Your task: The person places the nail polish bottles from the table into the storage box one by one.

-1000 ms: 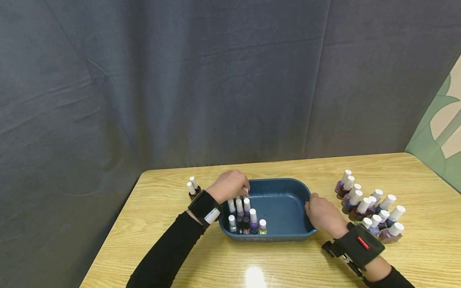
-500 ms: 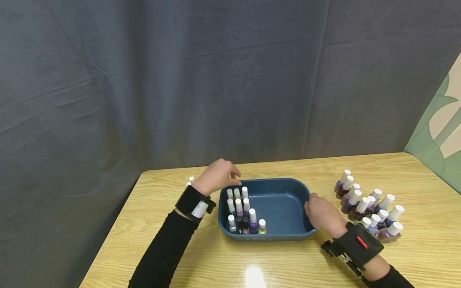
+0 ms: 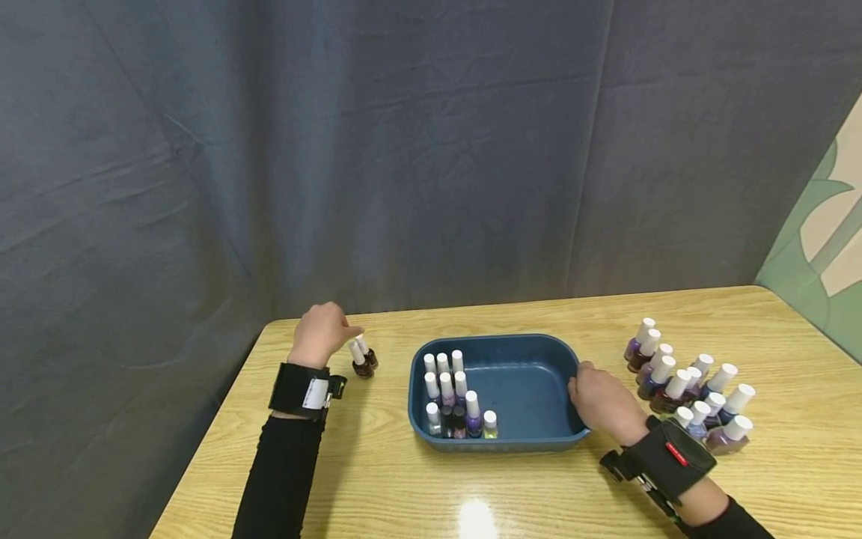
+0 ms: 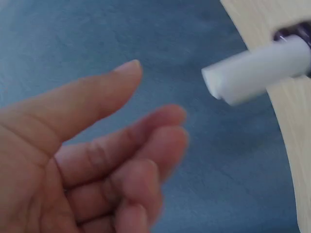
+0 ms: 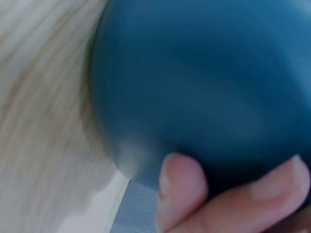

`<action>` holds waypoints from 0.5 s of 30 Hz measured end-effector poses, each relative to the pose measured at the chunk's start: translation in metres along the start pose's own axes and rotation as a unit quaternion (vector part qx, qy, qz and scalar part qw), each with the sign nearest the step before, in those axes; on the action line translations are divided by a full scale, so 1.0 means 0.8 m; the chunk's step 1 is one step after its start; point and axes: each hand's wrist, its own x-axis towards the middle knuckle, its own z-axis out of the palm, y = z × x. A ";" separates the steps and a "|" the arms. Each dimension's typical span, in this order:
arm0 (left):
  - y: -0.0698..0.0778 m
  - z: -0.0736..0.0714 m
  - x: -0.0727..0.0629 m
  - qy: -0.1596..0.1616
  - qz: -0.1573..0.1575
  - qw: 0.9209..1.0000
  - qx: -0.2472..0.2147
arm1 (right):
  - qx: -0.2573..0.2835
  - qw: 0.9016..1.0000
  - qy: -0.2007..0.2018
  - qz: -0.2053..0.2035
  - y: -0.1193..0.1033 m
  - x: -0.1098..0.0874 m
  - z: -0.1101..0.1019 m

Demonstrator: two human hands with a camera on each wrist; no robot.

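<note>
My left hand is at the far left of the table, beside two dark nail polish bottles with white caps. In the left wrist view its thumb and bent fingers are apart, with a gap between them and a white cap. The right hand grips the right rim of a blue tray; the right wrist view shows fingertips against the tray's wall. Rows of white-capped nail polish bottles stand upright in the left part of the tray, some purple, one yellow.
On the right of the wooden table stands a group of several nail polish bottles, mostly purple and dark, close to the right forearm. A grey curtain hangs behind the table's back edge.
My left hand has let go of a bottle at the back of the tray's left part and moved left to the two dark bottles. The right hand has stayed on the tray.
</note>
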 end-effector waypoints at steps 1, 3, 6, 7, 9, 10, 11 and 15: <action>-0.003 0.001 -0.001 -0.002 -0.007 1.000 0.008 | 0.000 1.000 0.000 0.000 0.000 0.000 0.000; -0.006 0.004 -0.002 -0.010 -0.023 0.999 0.027 | 0.000 1.000 -0.003 0.002 0.000 0.000 -0.001; -0.006 0.008 -0.002 -0.023 -0.035 0.998 0.047 | 0.000 1.000 -0.003 0.002 0.001 0.000 -0.001; -0.005 0.010 -0.002 -0.026 -0.039 0.998 0.047 | -0.001 1.000 -0.003 0.002 0.001 0.000 -0.002; -0.005 0.014 -0.001 -0.031 -0.046 0.997 0.045 | -0.002 1.000 -0.003 0.004 0.001 0.000 -0.001; -0.005 0.017 0.000 -0.034 -0.049 0.997 0.045 | -0.003 1.000 -0.003 0.004 0.001 0.001 -0.001; -0.006 0.018 0.001 -0.036 -0.052 0.997 0.043 | -0.003 1.000 -0.003 0.004 0.001 0.001 -0.001; -0.006 0.024 0.005 -0.048 -0.061 0.996 0.041 | -0.005 1.000 -0.002 0.004 0.000 0.001 0.000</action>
